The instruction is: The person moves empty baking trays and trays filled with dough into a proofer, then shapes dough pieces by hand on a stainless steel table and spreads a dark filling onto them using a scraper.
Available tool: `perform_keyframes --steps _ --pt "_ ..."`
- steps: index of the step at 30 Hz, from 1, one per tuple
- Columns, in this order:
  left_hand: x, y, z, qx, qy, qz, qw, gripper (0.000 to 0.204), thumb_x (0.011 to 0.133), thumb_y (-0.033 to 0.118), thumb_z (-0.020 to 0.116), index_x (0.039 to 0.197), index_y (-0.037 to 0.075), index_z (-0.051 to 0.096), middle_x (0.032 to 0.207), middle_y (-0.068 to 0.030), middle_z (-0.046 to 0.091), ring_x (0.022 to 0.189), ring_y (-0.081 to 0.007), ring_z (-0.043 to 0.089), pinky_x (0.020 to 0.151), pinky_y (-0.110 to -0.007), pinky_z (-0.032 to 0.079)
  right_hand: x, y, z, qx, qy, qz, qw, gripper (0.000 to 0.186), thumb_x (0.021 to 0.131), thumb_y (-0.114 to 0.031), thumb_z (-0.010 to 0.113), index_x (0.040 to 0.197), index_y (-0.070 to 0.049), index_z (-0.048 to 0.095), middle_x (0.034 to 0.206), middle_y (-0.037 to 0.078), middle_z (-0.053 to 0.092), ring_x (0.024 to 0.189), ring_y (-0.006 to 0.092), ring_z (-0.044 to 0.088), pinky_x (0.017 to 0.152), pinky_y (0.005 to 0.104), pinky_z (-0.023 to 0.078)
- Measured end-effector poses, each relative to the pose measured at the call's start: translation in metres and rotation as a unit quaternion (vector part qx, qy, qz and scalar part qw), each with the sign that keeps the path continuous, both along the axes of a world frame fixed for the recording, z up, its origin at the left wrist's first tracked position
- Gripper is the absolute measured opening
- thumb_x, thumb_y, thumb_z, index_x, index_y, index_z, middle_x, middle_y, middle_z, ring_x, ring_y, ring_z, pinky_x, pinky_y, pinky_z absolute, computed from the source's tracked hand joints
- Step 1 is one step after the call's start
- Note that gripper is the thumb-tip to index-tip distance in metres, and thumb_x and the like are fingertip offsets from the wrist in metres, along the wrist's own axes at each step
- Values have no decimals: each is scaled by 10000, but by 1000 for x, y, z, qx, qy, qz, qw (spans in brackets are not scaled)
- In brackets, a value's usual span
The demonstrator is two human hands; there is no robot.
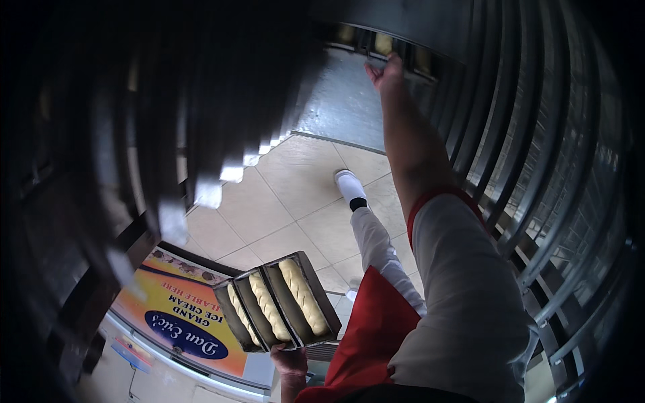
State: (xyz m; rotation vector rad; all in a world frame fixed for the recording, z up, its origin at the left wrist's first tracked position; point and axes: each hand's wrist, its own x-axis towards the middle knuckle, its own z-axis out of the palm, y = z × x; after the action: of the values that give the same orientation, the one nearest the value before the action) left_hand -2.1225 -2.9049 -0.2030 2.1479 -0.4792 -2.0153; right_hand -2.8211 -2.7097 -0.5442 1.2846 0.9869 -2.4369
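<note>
Nearest to the body, the left hand is clamped on the near edge of a three-compartment loaf pan; the fingers under it are hidden in part. In each compartment lies one long, pale, slashed loaf. Beside it are the red apron and, under the pan, an orange-yellow printed panel with a dark blue oval. Farther are the tiled floor and a white shoe. On the right side stand curved-looking metal rack rails. Farthest, the right hand reaches, fingers partly apart, to a row of pans with pale loaves; I cannot tell if it grips the pan edge.
</note>
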Motion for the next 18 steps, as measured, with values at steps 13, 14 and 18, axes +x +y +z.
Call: perform_keyframes --steps 13,14,18 --pt "-111 4 -157 29 109 -172 979 426 832 190 562 1239 68 588 1164 -102 656 1056 -289 657 901 -467 569 268 39 55 -84 206 60 973 565 976 -382 634 1445 -111 476 1417 186 509 1307 357 508 1122 486 414" --pt "-40 -19 -132 40 64 -186 980 432 855 209 539 1261 65 571 1221 -115 640 1130 -305 638 939 -504 554 393 16 101 -33 69 89 993 524 997 -350 616 1427 -78 490 1375 171 550 1252 321 560 1107 448 435" --pt "-93 1 -172 75 182 -215 957 348 921 223 497 1209 42 570 1086 -120 667 998 -290 697 837 -446 630 602 82 175 128 -5 193 973 468 1015 -271 590 1387 4 515 1247 162 632 1111 249 642 974 377 531"
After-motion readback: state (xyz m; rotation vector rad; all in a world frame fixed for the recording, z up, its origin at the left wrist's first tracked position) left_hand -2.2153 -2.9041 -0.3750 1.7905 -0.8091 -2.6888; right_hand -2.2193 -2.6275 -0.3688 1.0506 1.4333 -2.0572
